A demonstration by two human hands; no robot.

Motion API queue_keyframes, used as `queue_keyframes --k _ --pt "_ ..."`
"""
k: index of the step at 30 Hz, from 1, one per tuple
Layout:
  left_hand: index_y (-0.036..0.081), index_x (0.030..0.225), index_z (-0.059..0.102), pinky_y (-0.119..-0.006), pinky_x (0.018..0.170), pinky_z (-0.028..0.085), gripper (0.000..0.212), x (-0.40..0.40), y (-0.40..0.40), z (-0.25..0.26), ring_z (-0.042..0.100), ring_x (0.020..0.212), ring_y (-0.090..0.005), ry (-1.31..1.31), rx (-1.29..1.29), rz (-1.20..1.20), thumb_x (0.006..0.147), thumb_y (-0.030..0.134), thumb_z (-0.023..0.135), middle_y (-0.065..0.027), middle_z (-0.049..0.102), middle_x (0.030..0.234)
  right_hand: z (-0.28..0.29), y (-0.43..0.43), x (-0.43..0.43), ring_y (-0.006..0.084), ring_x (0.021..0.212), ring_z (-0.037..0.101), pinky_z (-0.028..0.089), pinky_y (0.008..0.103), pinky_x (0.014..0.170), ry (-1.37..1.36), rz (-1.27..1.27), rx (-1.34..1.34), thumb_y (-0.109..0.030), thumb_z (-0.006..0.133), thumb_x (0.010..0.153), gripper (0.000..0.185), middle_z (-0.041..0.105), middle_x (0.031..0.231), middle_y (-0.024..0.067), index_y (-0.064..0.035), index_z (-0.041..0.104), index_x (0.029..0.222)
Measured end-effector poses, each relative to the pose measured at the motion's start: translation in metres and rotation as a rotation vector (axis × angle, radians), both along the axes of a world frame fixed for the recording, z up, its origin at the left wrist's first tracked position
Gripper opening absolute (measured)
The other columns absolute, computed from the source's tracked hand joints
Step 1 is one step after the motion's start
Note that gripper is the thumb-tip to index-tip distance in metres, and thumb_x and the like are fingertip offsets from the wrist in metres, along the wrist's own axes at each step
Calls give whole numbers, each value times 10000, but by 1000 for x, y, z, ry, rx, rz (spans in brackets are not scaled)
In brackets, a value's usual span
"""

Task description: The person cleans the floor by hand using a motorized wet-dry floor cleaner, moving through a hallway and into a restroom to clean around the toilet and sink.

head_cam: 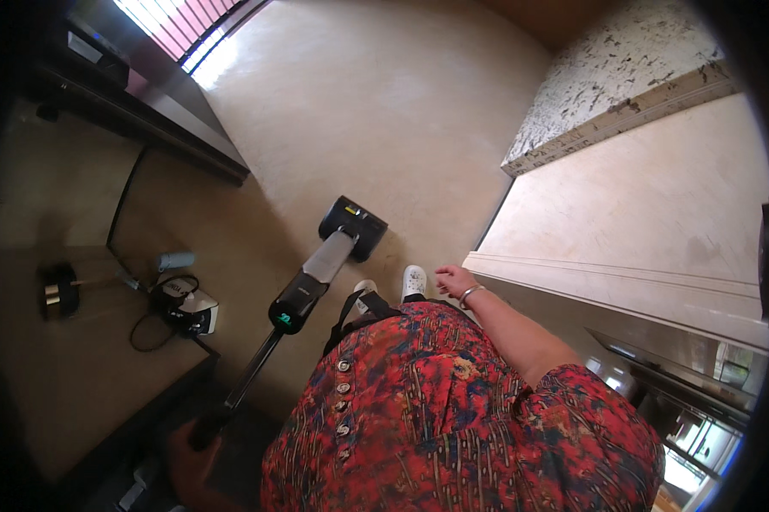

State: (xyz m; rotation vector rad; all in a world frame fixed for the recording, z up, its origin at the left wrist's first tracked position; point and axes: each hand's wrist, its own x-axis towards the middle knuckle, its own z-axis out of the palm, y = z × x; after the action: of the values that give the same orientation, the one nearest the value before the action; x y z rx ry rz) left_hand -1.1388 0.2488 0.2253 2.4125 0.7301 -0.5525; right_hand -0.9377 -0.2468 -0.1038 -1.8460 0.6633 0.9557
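Observation:
At the lower left, my left hand (195,451) is wrapped around the dark handle of an upright floor cleaner (324,262). Its slim black shaft runs up to a grey and black body, where a green display (284,319) glows. The wide black floor head (353,224) rests on the smooth beige floor (384,109), just ahead of my white patterned shoes (414,280). My right hand (455,281) holds nothing; it hangs by my right side near a pale wall corner, fingers loosely bent and apart. A bangle circles that wrist.
To the left, a charging-dock-like unit (199,313) with a looped cable stands near a light-blue cylinder (176,260). A dark furniture edge (167,137) juts in at upper left. Right of me are a pale wall (640,211) and a speckled stone slab (615,83). A barred opening (192,25) admits light.

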Motion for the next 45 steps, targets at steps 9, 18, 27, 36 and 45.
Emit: queue_keyframes --k 9,18,27,36,45 --pt "-24 896 602 -425 709 449 369 57 27 -37 589 808 -342 -146 268 -129 681 256 709 -211 596 801 -9 -35 -77 119 662 598 489 256 662 -126 235 -176 -200 590 776 296 655 776 68 -25 611 1014" --pt "1 893 605 -330 573 436 255 132 -77 -206 546 620 -131 -156 -505 -135 737 201 623 -131 572 650 -16 -86 -148 127 651 598 483 258 602 -89 -8 -178 -159 591 768 281 641 770 67 0 610 999" --pt "32 989 573 -446 781 458 342 220 -293 -280 577 893 -382 -153 -443 -308 682 183 552 -239 603 902 -8 -105 -164 131 621 616 453 248 494 -19 -105 -7 -164 576 790 315 636 775 55 -60 569 1088" --pt "28 907 607 -291 624 462 268 154 -322 -301 573 679 -138 -235 -730 -43 659 128 620 -63 601 706 -13 -177 -241 135 561 593 447 253 447 96 -370 -154 -178 588 777 258 625 721 59 -46 602 999" --pt "-8 814 595 -251 498 364 192 44 -203 -85 424 586 -51 122 -404 -75 660 107 584 25 488 602 -76 -250 -267 142 512 558 464 276 457 186 -234 -329 -149 560 771 134 602 671 54 -35 621 805"
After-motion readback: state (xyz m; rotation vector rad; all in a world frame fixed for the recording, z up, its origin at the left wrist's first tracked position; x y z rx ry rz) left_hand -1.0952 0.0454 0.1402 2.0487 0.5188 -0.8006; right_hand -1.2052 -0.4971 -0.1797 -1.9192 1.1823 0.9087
